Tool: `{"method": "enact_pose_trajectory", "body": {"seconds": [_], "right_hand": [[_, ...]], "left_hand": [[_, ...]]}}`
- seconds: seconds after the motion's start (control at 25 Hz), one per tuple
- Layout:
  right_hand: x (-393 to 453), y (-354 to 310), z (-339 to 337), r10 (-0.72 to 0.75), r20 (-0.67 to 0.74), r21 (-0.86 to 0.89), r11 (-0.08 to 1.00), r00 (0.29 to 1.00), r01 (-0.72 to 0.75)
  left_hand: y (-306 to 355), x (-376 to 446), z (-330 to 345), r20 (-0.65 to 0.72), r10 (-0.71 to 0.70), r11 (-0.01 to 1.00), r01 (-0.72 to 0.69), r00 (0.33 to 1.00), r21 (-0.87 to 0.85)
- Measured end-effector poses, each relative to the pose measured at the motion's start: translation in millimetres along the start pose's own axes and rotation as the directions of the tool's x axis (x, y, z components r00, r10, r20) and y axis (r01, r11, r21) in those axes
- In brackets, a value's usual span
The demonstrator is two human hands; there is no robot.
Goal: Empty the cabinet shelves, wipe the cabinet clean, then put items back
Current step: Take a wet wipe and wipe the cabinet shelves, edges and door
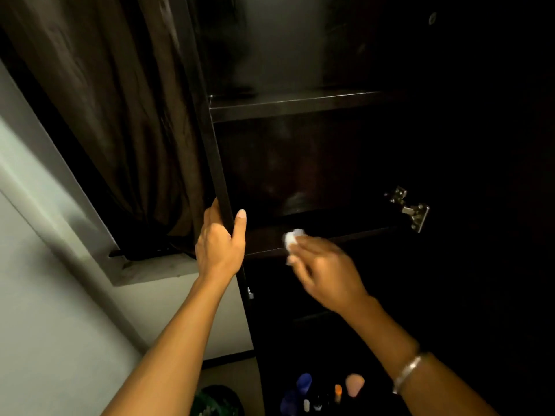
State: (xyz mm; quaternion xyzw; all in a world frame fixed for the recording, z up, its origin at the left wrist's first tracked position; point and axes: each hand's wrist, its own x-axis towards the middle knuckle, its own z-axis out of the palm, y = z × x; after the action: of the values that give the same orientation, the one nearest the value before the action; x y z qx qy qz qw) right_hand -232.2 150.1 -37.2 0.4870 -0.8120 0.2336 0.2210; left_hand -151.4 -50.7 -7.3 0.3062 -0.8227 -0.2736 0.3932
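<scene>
- The dark cabinet [300, 163] stands open before you, its lower shelf [330, 232] bare.
- Your right hand [327, 274], blurred, has its grip closed on a white tissue [292, 240] at that shelf's front edge.
- Your left hand [219, 244] grips the cabinet's side panel [210, 139], thumb inside.
- Small bottles [324, 391] stand low down, beneath your arms.
- A brown curtain [105, 115] hangs to the left.

Dim room: dark brown curtain [99, 115] over a window ledge [144, 265], pale grey wall [45, 295] below.
</scene>
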Motion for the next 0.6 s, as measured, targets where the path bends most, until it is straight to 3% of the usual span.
{"method": "enact_pose_trajectory", "body": {"seconds": [0.12, 0.2, 0.24, 0.32, 0.44, 0.52, 0.6], "right_hand": [[-8.5, 73.2, -23.5, 0.328, -0.166, -0.135, 0.927, 0.930, -0.351], [-2.6, 64.8, -12.5, 0.427, -0.191, -0.189, 0.868, 0.884, -0.460], [4.4, 43.3, -0.7, 0.399, -0.153, -0.179, 0.888, 0.904, -0.423], [30.4, -12.3, 24.9, 0.200, 0.032, -0.037, 0.979, 0.979, -0.199], [78.2, -61.1, 34.9, -0.053, 0.330, 0.200, 0.980, 0.943, -0.015], [83.5, -41.5, 26.7, -0.096, 0.400, 0.189, 0.982, 0.912, 0.020], [66.0, 2.8, 15.2, -0.022, 0.341, 0.092, 0.996, 0.940, -0.010]], "left_hand": [[1.2, 0.0, 0.5, -0.009, -0.008, 1.000, 0.008, 1.000, -0.007], [0.1, -1.2, 2.9, -0.011, -0.021, 0.999, 0.020, 1.000, -0.036], [0.8, -1.0, 3.6, -0.006, -0.030, 0.999, 0.030, 1.000, -0.045], [1.7, 1.0, 3.5, -0.003, -0.057, 0.998, 0.057, 0.998, -0.039], [3.2, 0.2, 2.3, -0.007, -0.069, 0.997, 0.069, 0.998, -0.028], [4.3, 0.3, 0.0, 0.005, -0.075, 0.997, 0.075, 0.997, -0.023], [4.5, -0.9, -1.0, 0.033, -0.089, 0.995, 0.091, 0.995, -0.038]]}}
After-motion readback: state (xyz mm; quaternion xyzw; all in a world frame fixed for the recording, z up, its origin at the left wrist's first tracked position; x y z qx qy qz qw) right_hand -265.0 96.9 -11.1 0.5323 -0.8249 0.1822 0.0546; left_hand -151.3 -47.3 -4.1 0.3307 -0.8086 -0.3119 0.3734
